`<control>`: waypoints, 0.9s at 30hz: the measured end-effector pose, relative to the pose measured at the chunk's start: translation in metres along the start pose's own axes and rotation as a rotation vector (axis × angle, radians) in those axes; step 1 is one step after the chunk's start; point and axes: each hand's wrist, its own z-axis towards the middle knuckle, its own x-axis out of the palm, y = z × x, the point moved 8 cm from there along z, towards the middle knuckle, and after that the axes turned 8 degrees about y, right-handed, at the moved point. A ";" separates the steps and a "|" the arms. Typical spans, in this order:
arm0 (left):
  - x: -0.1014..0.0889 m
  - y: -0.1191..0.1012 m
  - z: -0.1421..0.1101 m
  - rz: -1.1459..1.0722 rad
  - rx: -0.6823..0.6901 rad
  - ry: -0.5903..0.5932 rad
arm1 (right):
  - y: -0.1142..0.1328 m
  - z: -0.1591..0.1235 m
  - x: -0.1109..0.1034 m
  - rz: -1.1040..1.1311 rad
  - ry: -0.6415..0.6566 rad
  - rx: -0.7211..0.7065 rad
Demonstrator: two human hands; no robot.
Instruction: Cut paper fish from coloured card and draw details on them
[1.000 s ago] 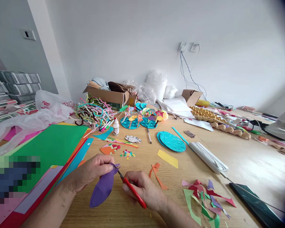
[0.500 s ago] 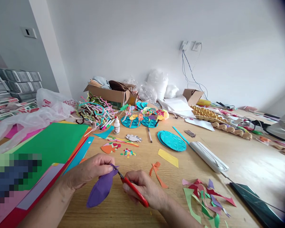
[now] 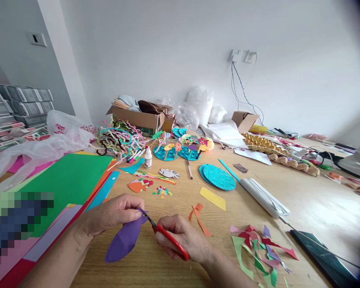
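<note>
My left hand (image 3: pixel 120 212) pinches the tail end of a purple paper fish shape (image 3: pixel 123 242), whose rounded body hangs down to the left over the table. In my right hand (image 3: pixel 180 236) is a pair of scissors (image 3: pixel 174 242) with red handles, its blades pointing up and left. The blade tips meet the purple paper close to my left fingertips. Beyond my hands lie an orange paper fish (image 3: pixel 137 185), a small heap of coloured paper dots (image 3: pixel 163 192) and a white fish cutout (image 3: pixel 169 173). Curled orange paper strips (image 3: pixel 199 218) rest just past my right hand.
Paper scraps (image 3: pixel 262 256) lie at the right, near a dark phone-like slab (image 3: pixel 321 256) and a white power strip (image 3: pixel 264 198). Coloured sheets (image 3: pixel 69 180) cover the left. A glue bottle (image 3: pixel 148 158), pipe cleaners (image 3: pixel 120 138) and blue discs (image 3: pixel 219 177) stand farther back.
The purple paper has swung slightly to the left and turned a little in my left hand. Both hands stay almost in place, the scissors still at the tail.
</note>
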 end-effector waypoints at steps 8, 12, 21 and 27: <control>0.002 0.003 0.000 -0.019 -0.033 0.045 | -0.002 -0.002 -0.004 -0.124 -0.001 0.016; -0.001 0.006 0.001 -0.128 0.021 0.012 | -0.005 -0.002 -0.007 -0.093 -0.034 0.006; 0.008 0.003 0.008 -0.364 0.298 0.034 | 0.008 -0.003 -0.027 0.167 -0.385 -0.115; 0.003 0.013 0.027 -0.411 0.361 -0.498 | 0.004 -0.006 -0.026 0.229 -0.509 -0.109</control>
